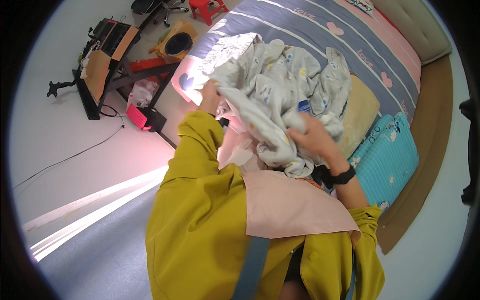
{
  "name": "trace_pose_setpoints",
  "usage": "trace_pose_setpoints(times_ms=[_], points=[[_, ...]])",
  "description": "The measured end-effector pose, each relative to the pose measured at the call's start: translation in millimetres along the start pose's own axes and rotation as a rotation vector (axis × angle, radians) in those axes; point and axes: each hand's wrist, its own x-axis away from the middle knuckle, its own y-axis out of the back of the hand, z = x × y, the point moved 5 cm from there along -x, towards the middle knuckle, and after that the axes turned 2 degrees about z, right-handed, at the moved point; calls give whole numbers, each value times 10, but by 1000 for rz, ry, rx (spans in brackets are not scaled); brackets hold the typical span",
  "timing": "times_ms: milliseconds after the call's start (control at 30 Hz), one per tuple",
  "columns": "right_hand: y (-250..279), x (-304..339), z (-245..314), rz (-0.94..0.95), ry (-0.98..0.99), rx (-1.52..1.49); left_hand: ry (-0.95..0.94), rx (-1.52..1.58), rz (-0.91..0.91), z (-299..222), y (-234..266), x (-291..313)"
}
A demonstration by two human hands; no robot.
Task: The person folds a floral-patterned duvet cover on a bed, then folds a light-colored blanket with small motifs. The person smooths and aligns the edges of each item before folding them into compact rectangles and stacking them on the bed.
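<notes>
A bunched white bedding cloth [272, 85] with small coloured prints lies heaped over the near part of the bed [367, 37]. My left hand [210, 96] is closed on its left edge, where bright light falls. Toward the right, my right hand [317, 137] is closed on a gathered fold, its fingertips partly blurred. A small dark-blue patch [304, 106] shows on the cloth just above that hand. Folds hang down in front of me, near the pink apron [295, 205]. Part of a yellowish pillow [362, 110] shows beside the heap.
A blue checked, folded piece of bedding [392, 157] sits at the bed's right edge, by a brown board [425, 155]. The padded headboard [422, 27] stands far right. To the left are a black desk [120, 70], boxes, a red stool [206, 9] and a floor cable [85, 150].
</notes>
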Motion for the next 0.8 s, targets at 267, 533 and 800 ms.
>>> trace_pose_setpoints(times_ms=[267,533,800], points=[[1310,734,-1429,-295,-374,-194,-359,-286,-459,-2252,1263,234],[1501,1018,-2135,-612,-391,17,-330,-60,-448,-1886,1076,652],[1274,443,-1088,-424,-92,-839,-311,-205,261,-1728,-312,1646]])
